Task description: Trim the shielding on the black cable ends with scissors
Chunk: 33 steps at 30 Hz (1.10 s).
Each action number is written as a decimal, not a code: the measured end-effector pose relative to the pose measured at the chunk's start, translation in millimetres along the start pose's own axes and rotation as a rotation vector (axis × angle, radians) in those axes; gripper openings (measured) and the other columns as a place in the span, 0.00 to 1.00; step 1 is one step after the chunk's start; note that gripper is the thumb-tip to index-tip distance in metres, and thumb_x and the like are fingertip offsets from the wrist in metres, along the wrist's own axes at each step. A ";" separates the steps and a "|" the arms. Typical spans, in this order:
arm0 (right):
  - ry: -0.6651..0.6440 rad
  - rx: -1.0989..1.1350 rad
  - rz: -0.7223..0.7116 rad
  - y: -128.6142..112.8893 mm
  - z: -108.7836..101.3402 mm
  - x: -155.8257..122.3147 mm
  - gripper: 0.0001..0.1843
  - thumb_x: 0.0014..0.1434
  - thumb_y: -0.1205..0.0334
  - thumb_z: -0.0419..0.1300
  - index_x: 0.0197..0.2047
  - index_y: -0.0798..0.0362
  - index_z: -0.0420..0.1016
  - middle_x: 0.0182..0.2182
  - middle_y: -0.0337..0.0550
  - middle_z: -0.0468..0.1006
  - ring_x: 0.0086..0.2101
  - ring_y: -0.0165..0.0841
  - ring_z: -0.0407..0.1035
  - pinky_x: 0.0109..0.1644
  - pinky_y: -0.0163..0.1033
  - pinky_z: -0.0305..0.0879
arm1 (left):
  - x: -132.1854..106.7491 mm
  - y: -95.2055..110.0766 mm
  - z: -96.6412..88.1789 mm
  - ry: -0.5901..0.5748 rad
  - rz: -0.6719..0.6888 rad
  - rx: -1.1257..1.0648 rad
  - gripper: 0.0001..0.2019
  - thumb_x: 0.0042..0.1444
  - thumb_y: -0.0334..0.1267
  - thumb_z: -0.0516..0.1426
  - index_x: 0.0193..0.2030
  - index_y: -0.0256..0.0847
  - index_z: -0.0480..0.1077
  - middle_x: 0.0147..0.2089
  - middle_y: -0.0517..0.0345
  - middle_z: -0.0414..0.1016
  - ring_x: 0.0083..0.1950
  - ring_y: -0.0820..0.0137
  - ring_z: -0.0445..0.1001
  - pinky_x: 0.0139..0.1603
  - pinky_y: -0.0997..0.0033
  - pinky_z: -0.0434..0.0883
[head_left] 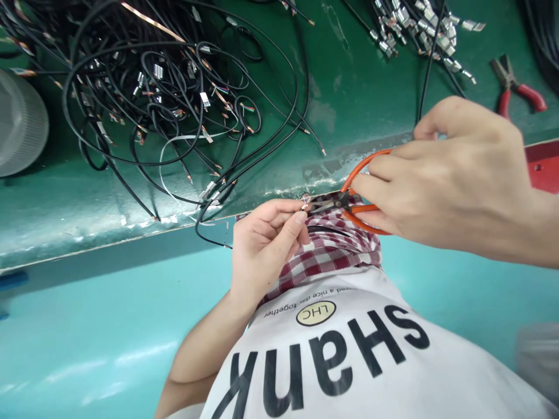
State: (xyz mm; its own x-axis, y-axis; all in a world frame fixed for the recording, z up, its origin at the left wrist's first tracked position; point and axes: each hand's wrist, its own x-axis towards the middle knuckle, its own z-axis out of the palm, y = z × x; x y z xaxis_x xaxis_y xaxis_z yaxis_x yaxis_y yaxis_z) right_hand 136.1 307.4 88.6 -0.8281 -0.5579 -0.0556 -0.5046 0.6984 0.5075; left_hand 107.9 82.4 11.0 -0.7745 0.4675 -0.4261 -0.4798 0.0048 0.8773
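Between thumb and fingertips, my left hand [271, 241] pinches the end of a black cable, whose thin coloured wires [306, 202] stick out above the thumb. My right hand [454, 180] is wrapped round the orange handles of small scissors-like cutters [341, 202]. Their narrow blades reach left and meet the wire end at my left fingertips. Whether the blades touch the wires I cannot tell. Both hands are at the table's front edge, above my lap. Part of the orange handles is hidden behind my right fingers.
A tangled heap of black cables [174, 87] with bare wire ends covers the left of the green table [340, 75]. Cables with metal connectors [419, 26] lie at the back right, near red-handled pliers [510, 87]. A translucent ribbed container [21, 125] stands far left.
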 end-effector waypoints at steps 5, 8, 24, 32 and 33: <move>-0.009 0.032 0.000 0.3 -2.2 -0.4 0.16 0.61 0.75 0.49 0.23 0.53 0.61 0.17 0.36 0.60 0.21 0.30 0.55 0.35 0.42 0.53 | -0.8 -0.2 1.4 0.006 0.016 0.023 0.10 0.60 0.40 0.62 0.45 0.38 0.75 0.24 0.59 0.72 0.20 0.83 0.61 0.18 0.85 0.54; -0.044 0.067 0.017 0.2 -4.1 0.4 0.16 0.60 0.76 0.48 0.22 0.53 0.61 0.17 0.37 0.59 0.21 0.30 0.52 0.35 0.43 0.51 | -1.3 0.4 2.1 0.015 0.011 0.026 0.10 0.59 0.40 0.62 0.45 0.38 0.75 0.24 0.59 0.72 0.20 0.83 0.61 0.18 0.85 0.54; -0.082 0.295 0.023 1.9 14.4 -1.7 0.23 0.65 0.80 0.41 0.26 0.53 0.68 0.19 0.36 0.58 0.24 0.31 0.51 0.39 0.42 0.50 | -2.3 -2.0 -0.4 -0.027 -0.015 0.018 0.10 0.59 0.40 0.62 0.44 0.36 0.74 0.24 0.60 0.73 0.18 0.84 0.60 0.17 0.85 0.55; -0.015 0.334 0.055 -4.3 19.8 -6.2 0.22 0.72 0.64 0.46 0.26 0.54 0.69 0.19 0.36 0.64 0.25 0.29 0.56 0.37 0.42 0.50 | -3.6 -5.1 3.7 0.004 -0.004 0.038 0.11 0.60 0.41 0.62 0.43 0.35 0.74 0.24 0.60 0.72 0.18 0.85 0.60 0.17 0.84 0.55; -0.011 0.346 0.064 -4.8 21.3 -6.8 0.23 0.72 0.63 0.47 0.26 0.54 0.69 0.19 0.37 0.65 0.25 0.29 0.57 0.37 0.42 0.50 | -3.6 -6.1 4.4 0.012 -0.005 0.026 0.11 0.60 0.41 0.62 0.43 0.35 0.74 0.23 0.60 0.72 0.18 0.85 0.59 0.17 0.84 0.55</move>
State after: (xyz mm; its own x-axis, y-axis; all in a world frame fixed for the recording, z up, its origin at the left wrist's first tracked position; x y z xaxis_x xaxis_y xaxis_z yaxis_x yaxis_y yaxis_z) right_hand 139.0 317.4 68.2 -0.8624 -0.5044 -0.0432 -0.5028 0.8435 0.1892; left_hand 115.5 84.6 8.2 -0.7771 0.4572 -0.4326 -0.4726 0.0301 0.8808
